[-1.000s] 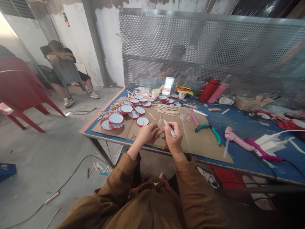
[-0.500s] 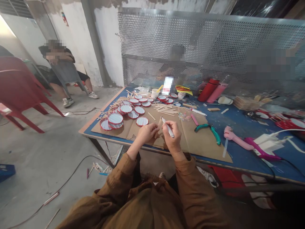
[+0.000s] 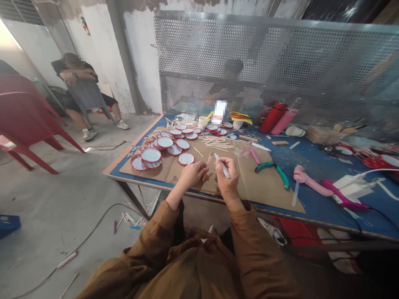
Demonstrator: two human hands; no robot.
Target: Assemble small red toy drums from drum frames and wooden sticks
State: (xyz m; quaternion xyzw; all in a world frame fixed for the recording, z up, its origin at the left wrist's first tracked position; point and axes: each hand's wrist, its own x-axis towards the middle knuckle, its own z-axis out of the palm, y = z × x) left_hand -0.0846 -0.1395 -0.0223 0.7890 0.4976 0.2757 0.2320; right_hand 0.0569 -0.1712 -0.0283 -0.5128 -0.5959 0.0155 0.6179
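Note:
My left hand (image 3: 194,173) is closed on a thin wooden stick (image 3: 210,160), which points up and away from the fingers. A white marker pen (image 3: 222,166) is gripped in my right hand (image 3: 229,176), its tip close to the stick but apart from it. Both hands are over a brown cardboard sheet (image 3: 249,180) at the table's near edge. Left of them lie several round, red-rimmed discs (image 3: 186,158) with pale faces, some stacked. Beyond the hands is a pile of flat wooden sticks (image 3: 218,142).
On the right lie teal-handled pliers (image 3: 274,168), a pink glue gun (image 3: 311,180) and a white power strip (image 3: 352,187). Red and pink bottles (image 3: 272,117) stand by the perforated metal screen (image 3: 199,54). A lit phone (image 3: 220,110) leans at the back. One person (image 3: 77,79) sits at far left.
The marker in my right hand has moved slightly right, away from the stick's end. My left hand has stayed almost still, holding the stick.

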